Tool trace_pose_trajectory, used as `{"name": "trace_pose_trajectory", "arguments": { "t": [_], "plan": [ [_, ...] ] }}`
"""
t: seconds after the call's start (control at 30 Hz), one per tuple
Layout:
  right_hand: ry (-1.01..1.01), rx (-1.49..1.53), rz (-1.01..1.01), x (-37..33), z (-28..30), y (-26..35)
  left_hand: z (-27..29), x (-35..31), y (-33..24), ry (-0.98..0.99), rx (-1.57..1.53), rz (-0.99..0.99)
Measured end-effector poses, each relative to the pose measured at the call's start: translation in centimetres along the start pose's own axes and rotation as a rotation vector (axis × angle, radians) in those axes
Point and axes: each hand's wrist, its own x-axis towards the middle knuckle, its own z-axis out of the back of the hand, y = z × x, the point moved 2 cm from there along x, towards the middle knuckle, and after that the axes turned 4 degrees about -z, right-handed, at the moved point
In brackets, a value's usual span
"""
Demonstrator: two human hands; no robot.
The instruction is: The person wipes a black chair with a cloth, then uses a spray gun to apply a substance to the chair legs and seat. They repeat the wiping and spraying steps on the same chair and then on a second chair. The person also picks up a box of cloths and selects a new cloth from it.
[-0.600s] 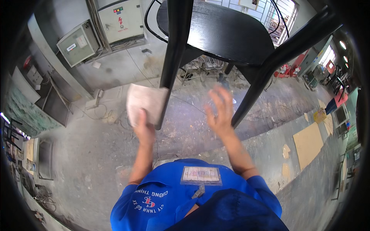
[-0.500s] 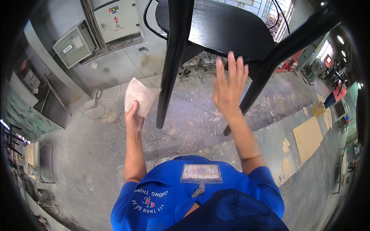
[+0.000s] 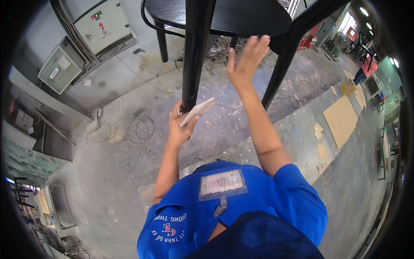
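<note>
Pale folded sheet (image 3: 198,111) observed in the left hand (image 3: 180,123); the sheet is gripped between thumb and fingers, its far edge jutting up and to the right of that hand; its material cannot be told. The lower part of the left chair leg (image 3: 198,52) is met at the same hand; fingers are seen on the leg's left side and the thumb on the sheet to its right, so the leg is partly encircled; how firmly it is pressed cannot be told.

Right hand (image 3: 246,64) is held open, empty, fingers extended and close together, thumb spread apart; it is positioned between the left leg and the right chair leg (image 3: 286,60); the black seat (image 3: 233,17), fine grain visible, is located just beyond its fingertips; contact with the seat edge cannot be confirmed.

Surroundings: a loose cable coil (image 3: 140,129) is noted on the floor, left of the left hand; an electrical cabinet (image 3: 103,30) is mounted well beyond and left of it; a flat cardboard sheet (image 3: 340,123) is laid well to the right of the right hand; an ID badge (image 3: 222,184) is worn on the blue shirt (image 3: 263,198), nearer the body than both hands.
</note>
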Motion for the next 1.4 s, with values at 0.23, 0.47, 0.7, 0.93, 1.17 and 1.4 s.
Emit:
{"name": "trace_pose_trajectory", "arguments": {
  "t": [0.23, 0.47, 0.7, 0.93, 1.17, 1.4],
  "plan": [
    [0.477, 0.682, -0.349, -3.6, -0.2, 8.0, -0.3, -1.0, -0.8, -0.099, 0.055, -0.047],
    [0.647, 1.309, -1.156, -1.0, 3.4, 8.9, 1.2, -1.4, 0.6, -0.192, 0.146, 0.002],
    [0.109, 1.989, -1.847, 8.5, 2.1, -1.9, 2.8, -2.0, 0.6, -0.202, 0.375, -0.015],
    [0.036, 1.713, -1.496, 9.8, 7.8, -1.2, 3.5, -2.6, 1.0, -0.196, 0.35, 0.054],
    [0.014, 0.931, -0.599, 20.6, 7.5, -3.1, 3.1, -2.8, 2.0, -0.205, 0.264, 0.011],
    [0.243, 0.673, -0.532, 16.1, 4.7, -4.3, 2.2, -2.7, 2.6, -0.254, 0.16, 0.035]
  ]
}}
